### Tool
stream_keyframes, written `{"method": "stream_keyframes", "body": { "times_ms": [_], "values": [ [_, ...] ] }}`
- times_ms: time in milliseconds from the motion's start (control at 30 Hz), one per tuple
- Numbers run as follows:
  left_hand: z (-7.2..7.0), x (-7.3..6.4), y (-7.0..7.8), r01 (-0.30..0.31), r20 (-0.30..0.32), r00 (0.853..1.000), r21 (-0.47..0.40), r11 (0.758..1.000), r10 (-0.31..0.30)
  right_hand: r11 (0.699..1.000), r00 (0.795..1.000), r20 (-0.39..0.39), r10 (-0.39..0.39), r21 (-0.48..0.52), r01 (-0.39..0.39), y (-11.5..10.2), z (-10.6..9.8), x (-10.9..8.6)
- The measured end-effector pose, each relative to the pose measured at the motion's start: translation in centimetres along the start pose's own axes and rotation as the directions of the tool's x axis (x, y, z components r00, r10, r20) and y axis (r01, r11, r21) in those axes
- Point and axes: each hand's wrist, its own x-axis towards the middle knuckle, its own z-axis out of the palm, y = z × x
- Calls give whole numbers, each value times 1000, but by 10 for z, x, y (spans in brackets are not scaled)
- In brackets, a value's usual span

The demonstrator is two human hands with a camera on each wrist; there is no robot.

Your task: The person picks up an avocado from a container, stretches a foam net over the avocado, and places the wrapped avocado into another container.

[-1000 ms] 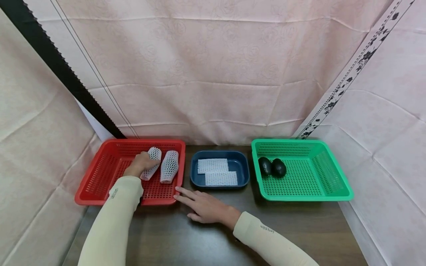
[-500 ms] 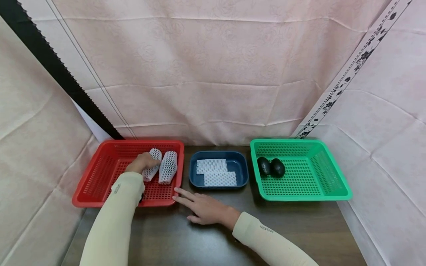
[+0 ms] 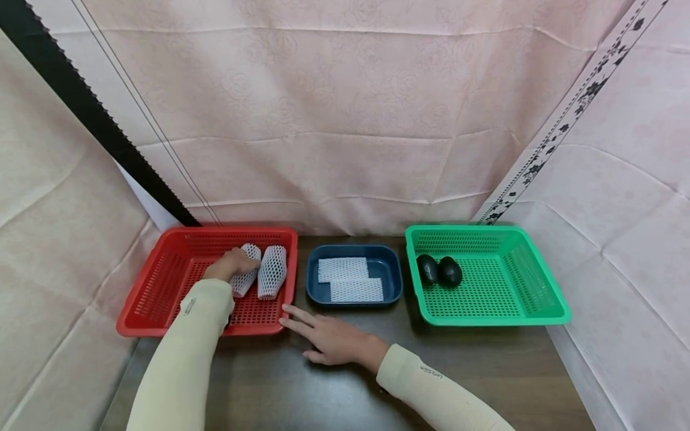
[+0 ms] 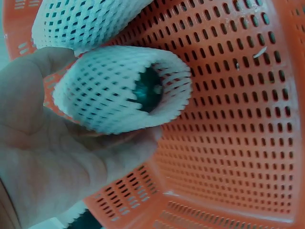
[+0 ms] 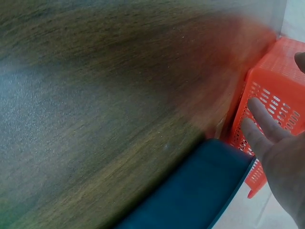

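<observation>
In the red basket (image 3: 162,293), my left hand (image 3: 232,264) holds a dark, avocado-like fruit (image 4: 149,90) wrapped in a white foam net (image 4: 105,90). The thumb lies along one side and the fingers curl under the other; the fruit's glossy end shows through the net's open mouth. Beside it, a second white foam net sleeve (image 3: 272,272) lies plumped out, its contents hidden. My right hand (image 3: 334,338) has its fingers spread, with the fingertips right at the basket's near right corner, and grips nothing.
A blue tray (image 3: 395,293) with two flat white foam nets (image 3: 343,269) stands in the middle. To the right, a green basket (image 3: 528,293) has two dark glossy fruits (image 3: 450,272) at its left side. Pale cloth (image 3: 345,120) hangs behind the wooden table (image 3: 302,401).
The view shifts slightly between the first frame and the second. Both hands keep their places, and the left hand stays on the netted fruit.
</observation>
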Motion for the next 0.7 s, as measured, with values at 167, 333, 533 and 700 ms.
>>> {"method": "stream_keyframes", "body": {
  "times_ms": [167, 333, 533, 700],
  "values": [
    [-2, -5, 2, -22, -39, 999, 38, 999, 23, 1000, 1000, 1, -4, 14, 4, 0, 1, 0],
    [-7, -17, 6, -6, -98, 995, 111, 994, 17, 1000, 1000, 4, -1, 24, 1, -1, 0, 1],
    [-13, -35, 17, -10, -192, 980, 215, 976, 53, 1000, 1000, -5, -8, 25, 8, -4, -4, 1],
    [-11, -51, 33, -59, -270, 954, 260, 964, 131, 1000, 1000, -10, 3, 15, -2, -7, -12, -4]
  ]
}}
